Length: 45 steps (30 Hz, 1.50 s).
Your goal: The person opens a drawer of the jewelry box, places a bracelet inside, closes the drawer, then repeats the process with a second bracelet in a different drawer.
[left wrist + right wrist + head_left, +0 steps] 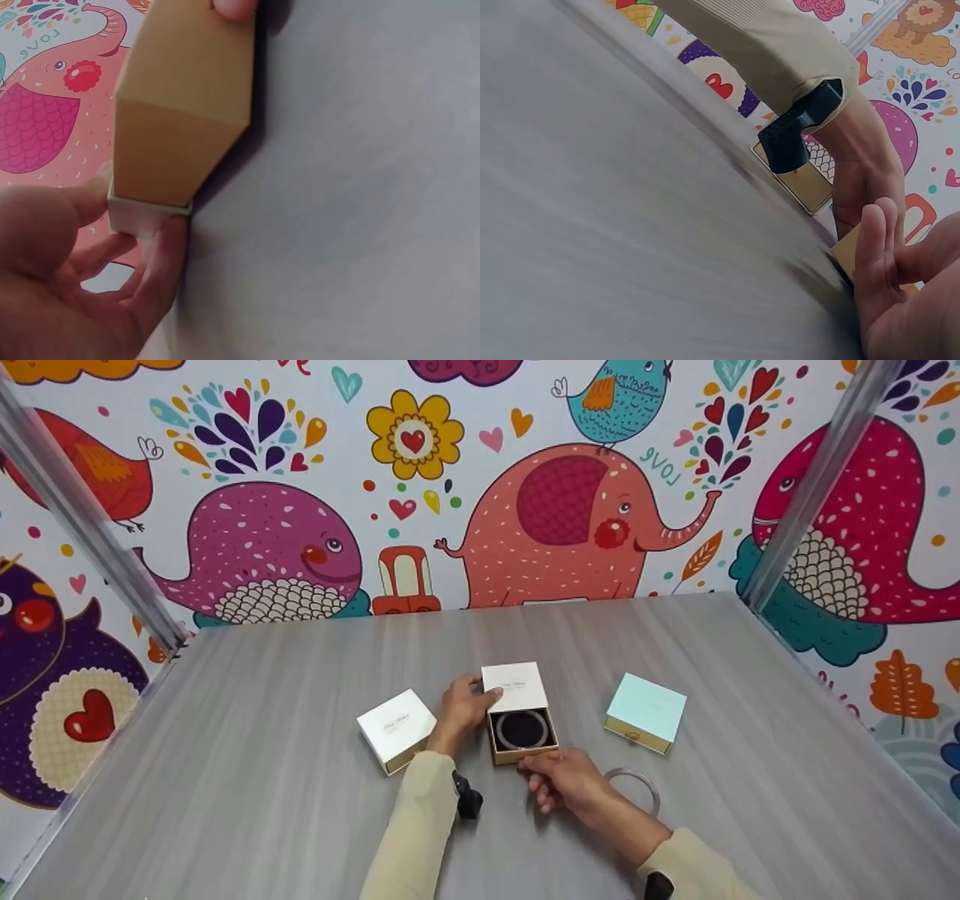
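From my remote station I judge the step in hand to be working the drawer of the middle box [516, 690], with one hand on its sleeve and the other at its front. The left hand [463, 709] is closed round the white sleeve, thumb on top and fingers against the side; the left wrist view confirms the grip. The right hand [577, 780] has its leading fingertips touching the gold drawer [503, 758] at the front, the remaining fingers loosely bent; I cannot tell whether thumb and index pinch anything there. The next move, in my judgement, calls for a firm left hold and a straight line from the right, since a skewed drawer could bind. The middle box lies flat on the grey table [262, 750] between a closed white box [394, 727] on the left and a pale green box [646, 709] on the right, apart from both. Its drawer stands well out of the sleeve, exposing a dark lining on which a translucent ring [499, 730] lies flat. The sleeve top is plain white with small lettering I cannot read; the drawer walls look smooth and square, and I note no visible damage. A loose bangle [654, 791] rests on the table just beyond the right wrist, partly hidden by it.
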Each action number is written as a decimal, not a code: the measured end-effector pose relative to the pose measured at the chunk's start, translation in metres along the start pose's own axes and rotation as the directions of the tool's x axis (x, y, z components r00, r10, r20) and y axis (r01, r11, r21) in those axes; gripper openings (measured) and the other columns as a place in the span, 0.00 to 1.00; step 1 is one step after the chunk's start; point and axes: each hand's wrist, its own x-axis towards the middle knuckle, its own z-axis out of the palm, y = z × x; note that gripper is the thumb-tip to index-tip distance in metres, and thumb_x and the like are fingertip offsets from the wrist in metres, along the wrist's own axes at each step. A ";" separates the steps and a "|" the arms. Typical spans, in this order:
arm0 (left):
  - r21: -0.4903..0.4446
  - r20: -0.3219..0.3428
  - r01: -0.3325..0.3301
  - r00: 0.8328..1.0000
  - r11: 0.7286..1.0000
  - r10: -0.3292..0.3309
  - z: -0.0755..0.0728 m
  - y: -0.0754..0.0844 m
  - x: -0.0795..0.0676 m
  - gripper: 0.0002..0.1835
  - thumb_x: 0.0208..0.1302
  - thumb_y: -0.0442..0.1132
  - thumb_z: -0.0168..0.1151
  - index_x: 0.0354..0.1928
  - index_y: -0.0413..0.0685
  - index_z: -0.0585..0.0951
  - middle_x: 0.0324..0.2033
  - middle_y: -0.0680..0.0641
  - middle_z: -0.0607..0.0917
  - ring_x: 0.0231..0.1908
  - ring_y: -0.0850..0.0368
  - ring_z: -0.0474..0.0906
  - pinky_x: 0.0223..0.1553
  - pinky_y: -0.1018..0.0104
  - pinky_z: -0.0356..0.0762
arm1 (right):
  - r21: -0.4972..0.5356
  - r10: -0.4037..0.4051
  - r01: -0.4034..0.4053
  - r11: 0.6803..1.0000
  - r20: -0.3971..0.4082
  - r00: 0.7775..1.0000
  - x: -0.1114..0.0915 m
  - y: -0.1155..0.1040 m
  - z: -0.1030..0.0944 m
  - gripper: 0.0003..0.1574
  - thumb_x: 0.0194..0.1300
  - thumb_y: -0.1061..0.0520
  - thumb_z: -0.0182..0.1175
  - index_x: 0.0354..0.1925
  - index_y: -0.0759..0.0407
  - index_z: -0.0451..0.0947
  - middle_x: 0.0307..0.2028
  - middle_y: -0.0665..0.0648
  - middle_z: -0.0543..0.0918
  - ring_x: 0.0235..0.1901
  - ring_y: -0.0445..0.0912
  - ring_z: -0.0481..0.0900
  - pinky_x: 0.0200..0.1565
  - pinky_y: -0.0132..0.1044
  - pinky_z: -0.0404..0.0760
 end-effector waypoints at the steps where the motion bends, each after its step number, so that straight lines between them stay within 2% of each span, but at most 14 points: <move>1: -0.003 0.001 0.005 1.000 1.000 -0.005 0.000 0.000 0.000 0.24 0.65 0.40 0.66 0.58 0.32 0.78 0.57 0.32 0.82 0.58 0.41 0.78 0.63 0.50 0.74 | -0.008 0.001 -0.001 1.000 -0.001 1.000 0.000 0.000 0.000 0.15 0.71 0.59 0.56 0.46 0.71 0.80 0.17 0.47 0.77 0.13 0.35 0.72 0.19 0.28 0.77; 12: -0.010 0.010 0.016 1.000 1.000 -0.016 0.000 0.001 -0.001 0.24 0.66 0.40 0.66 0.59 0.32 0.77 0.56 0.33 0.82 0.55 0.43 0.79 0.61 0.51 0.75 | -0.046 0.010 -0.011 0.999 -0.026 1.000 0.001 -0.003 0.002 0.17 0.71 0.58 0.57 0.48 0.71 0.80 0.17 0.47 0.77 0.13 0.36 0.72 0.19 0.29 0.78; 15: -0.009 0.004 0.028 1.000 1.000 -0.028 0.001 0.001 0.000 0.24 0.66 0.40 0.65 0.59 0.32 0.77 0.55 0.33 0.83 0.53 0.46 0.80 0.60 0.54 0.76 | -0.052 0.007 -0.008 0.999 -0.027 1.000 0.002 -0.003 0.002 0.16 0.71 0.58 0.57 0.47 0.71 0.80 0.17 0.47 0.77 0.13 0.36 0.72 0.19 0.29 0.78; 21: -0.015 0.005 0.024 1.000 1.000 -0.024 0.000 0.000 0.000 0.26 0.66 0.40 0.66 0.60 0.31 0.77 0.54 0.32 0.83 0.55 0.43 0.80 0.61 0.52 0.76 | -0.063 -0.001 -0.001 0.998 -0.032 0.999 0.004 -0.002 0.002 0.17 0.72 0.57 0.56 0.49 0.71 0.80 0.17 0.47 0.77 0.13 0.36 0.72 0.19 0.30 0.78; 30: -0.007 0.006 0.009 1.000 1.000 -0.009 -0.001 -0.001 -0.001 0.26 0.66 0.41 0.66 0.60 0.32 0.77 0.50 0.33 0.85 0.50 0.45 0.82 0.57 0.52 0.78 | -0.059 -0.006 0.003 0.998 -0.046 0.999 0.006 -0.003 0.003 0.15 0.71 0.58 0.57 0.46 0.70 0.81 0.17 0.48 0.78 0.13 0.37 0.72 0.19 0.30 0.78; 38: -0.026 0.014 0.036 0.999 0.999 -0.035 0.000 0.000 -0.002 0.26 0.66 0.41 0.65 0.61 0.33 0.77 0.49 0.34 0.86 0.49 0.46 0.83 0.53 0.53 0.80 | -0.067 -0.003 -0.001 0.998 -0.062 0.998 0.006 -0.005 0.004 0.15 0.71 0.59 0.57 0.46 0.70 0.82 0.16 0.48 0.78 0.13 0.36 0.73 0.20 0.30 0.79; 45: -0.034 0.024 0.030 0.999 0.999 -0.029 0.000 0.000 0.000 0.26 0.66 0.41 0.65 0.61 0.31 0.76 0.50 0.33 0.85 0.49 0.46 0.82 0.54 0.53 0.80 | -0.086 0.000 -0.006 0.996 -0.073 0.997 0.009 -0.007 0.005 0.14 0.72 0.58 0.57 0.45 0.69 0.82 0.17 0.48 0.78 0.14 0.37 0.73 0.20 0.30 0.79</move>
